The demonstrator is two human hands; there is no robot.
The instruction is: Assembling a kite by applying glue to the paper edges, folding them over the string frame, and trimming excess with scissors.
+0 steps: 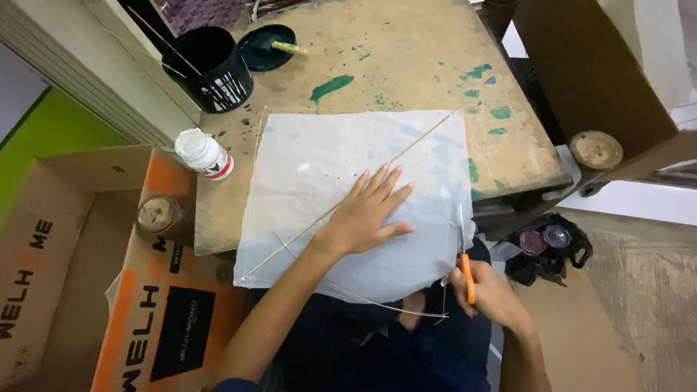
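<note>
One white paper sheet (363,196) spread over the near edge of the paint-stained wooden surface (406,65), one thin stick (348,199) running diagonally across it, thin string along its lower border. One pair of orange-handled scissors (465,261). Left hand (367,214) flat on the sheet, fingers spread, grip released, pressing paper. Right hand (490,294) clenched around the scissors' handles, blades pointing up along the sheet's right edge. One black cup (212,69) holding thin sticks. One dark lid (267,47) with a yellow-handled brush lying in it. One small white capped bottle (205,154), standing. Two cardboard boxes (94,254) at left, open.
</note>
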